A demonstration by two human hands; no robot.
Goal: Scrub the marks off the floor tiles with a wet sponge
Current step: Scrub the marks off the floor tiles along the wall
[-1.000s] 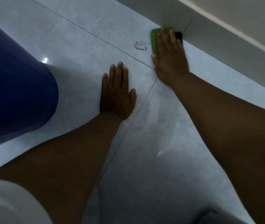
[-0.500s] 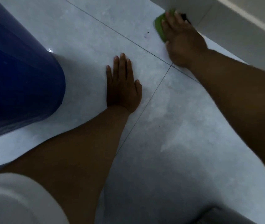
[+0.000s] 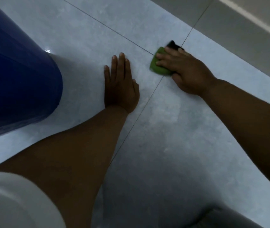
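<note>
The floor tiles [image 3: 88, 25] look like smooth, pale blue-grey ceramic with a faint mottled pattern and a soft sheen; thin dark grout lines [image 3: 136, 122] divide them. A paler, cloudy patch [image 3: 168, 112] at 5 o'clock from the left hand [image 3: 120, 89] reads duller than the tile around it. The sponge [image 3: 158, 67] under the right hand [image 3: 185, 71] is matt green with a fine, fibrous look. At 9 o'clock, the blue barrel [image 3: 15, 76] looks like smooth glossy plastic, with a bright glint at its edge. The skirting [image 3: 239, 32] along the wall seems matt grey.
</note>
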